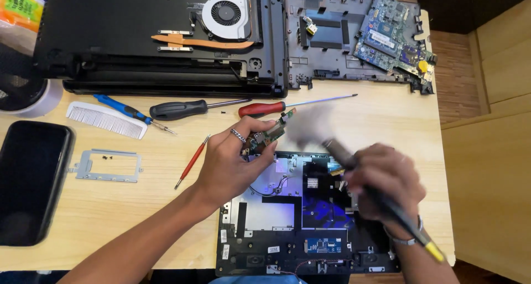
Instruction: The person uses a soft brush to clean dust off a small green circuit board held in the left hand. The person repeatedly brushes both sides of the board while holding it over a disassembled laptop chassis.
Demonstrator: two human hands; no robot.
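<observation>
Small circuit board (269,133) in left hand (235,165)

Brush (381,198) bristles blurred white against small board (267,135). Board partly hidden under left hand (235,162). Open chassis (301,228) cut off at bottom edge, part hidden behind right hand (384,179). Phone (30,181) clipped at left.

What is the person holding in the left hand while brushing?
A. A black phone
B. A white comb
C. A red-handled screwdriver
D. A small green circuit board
D: the left hand pinches a small green circuit board above the opened laptop base, while the right hand sweeps a blurred brush at it. The comb, red-handled screwdriver and phone all lie on the table.
</observation>
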